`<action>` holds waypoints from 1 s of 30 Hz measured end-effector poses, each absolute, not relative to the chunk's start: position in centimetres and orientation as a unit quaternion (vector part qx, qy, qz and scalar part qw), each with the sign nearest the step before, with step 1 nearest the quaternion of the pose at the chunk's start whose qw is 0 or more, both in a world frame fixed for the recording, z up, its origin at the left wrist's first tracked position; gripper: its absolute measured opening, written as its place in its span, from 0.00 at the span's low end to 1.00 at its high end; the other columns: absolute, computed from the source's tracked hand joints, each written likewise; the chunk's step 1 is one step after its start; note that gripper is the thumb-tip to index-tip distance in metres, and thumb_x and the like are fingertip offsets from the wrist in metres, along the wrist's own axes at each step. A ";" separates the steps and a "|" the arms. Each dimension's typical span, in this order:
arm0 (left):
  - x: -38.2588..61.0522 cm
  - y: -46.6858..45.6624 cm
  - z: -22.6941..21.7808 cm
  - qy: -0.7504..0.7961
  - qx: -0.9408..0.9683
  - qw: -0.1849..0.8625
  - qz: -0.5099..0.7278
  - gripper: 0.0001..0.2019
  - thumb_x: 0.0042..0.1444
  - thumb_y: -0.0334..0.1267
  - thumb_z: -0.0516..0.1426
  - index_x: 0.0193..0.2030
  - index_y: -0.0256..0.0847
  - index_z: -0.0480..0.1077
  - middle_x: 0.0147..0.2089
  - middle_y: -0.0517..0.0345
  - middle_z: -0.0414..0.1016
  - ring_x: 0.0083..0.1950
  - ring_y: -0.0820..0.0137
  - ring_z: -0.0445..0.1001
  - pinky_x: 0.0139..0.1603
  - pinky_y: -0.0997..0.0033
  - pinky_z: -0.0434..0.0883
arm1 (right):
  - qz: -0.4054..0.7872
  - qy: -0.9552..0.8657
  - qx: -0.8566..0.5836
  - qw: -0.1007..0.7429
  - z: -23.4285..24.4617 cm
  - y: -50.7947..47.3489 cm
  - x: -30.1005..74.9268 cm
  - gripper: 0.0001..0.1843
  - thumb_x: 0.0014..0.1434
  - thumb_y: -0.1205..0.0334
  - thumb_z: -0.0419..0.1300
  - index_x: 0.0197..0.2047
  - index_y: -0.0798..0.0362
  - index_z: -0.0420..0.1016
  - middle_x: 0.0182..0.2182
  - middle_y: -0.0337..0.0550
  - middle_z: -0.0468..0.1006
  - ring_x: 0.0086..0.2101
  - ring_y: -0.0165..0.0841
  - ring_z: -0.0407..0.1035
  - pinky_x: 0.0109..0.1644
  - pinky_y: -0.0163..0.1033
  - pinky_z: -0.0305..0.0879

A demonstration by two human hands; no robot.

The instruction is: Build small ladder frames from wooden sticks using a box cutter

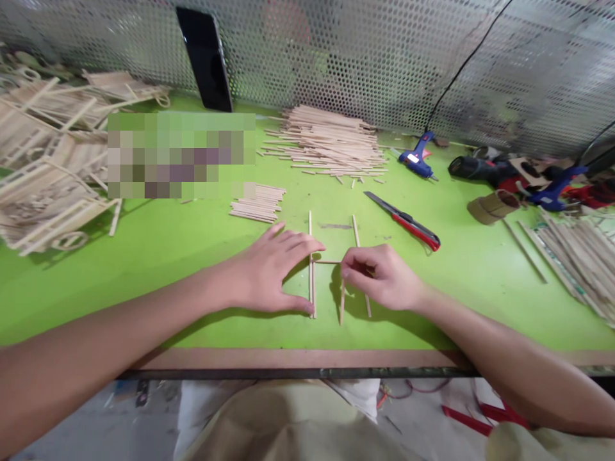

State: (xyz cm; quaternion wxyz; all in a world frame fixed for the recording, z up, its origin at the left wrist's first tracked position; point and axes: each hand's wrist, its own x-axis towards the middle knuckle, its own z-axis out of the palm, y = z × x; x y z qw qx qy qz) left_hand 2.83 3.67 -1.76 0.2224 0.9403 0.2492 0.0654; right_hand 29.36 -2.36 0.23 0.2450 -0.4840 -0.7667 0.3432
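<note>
- Lying on the green table (144,269): a red-handled utility knife (406,222), just right of centre.
- Heaped near the back: a big pile of wooden sticks (327,141); nearer, a small bundle of short sticks (258,203).
- Leaning on the perforated metal screen (360,57): a black phone (205,57).
- Resting at right: a blue glue gun (419,157), cord trailing upward.
- Stacked at far left: finished stick frames (52,160).
- Spread at the right edge: more long sticks (576,253), beside a tape roll (492,206).
</note>
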 end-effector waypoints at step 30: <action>2.8 4.1 -2.1 0.229 0.946 0.209 0.090 0.41 0.61 0.71 0.63 0.70 0.43 0.70 0.65 0.43 0.78 0.69 0.47 0.73 0.81 0.35 0.54 | 0.135 -0.901 -0.379 0.163 -1.0 -3.4 28.8 0.14 0.76 0.48 0.61 0.47 0.50 0.80 0.41 0.42 0.84 0.36 0.33 0.76 0.34 0.39 0.62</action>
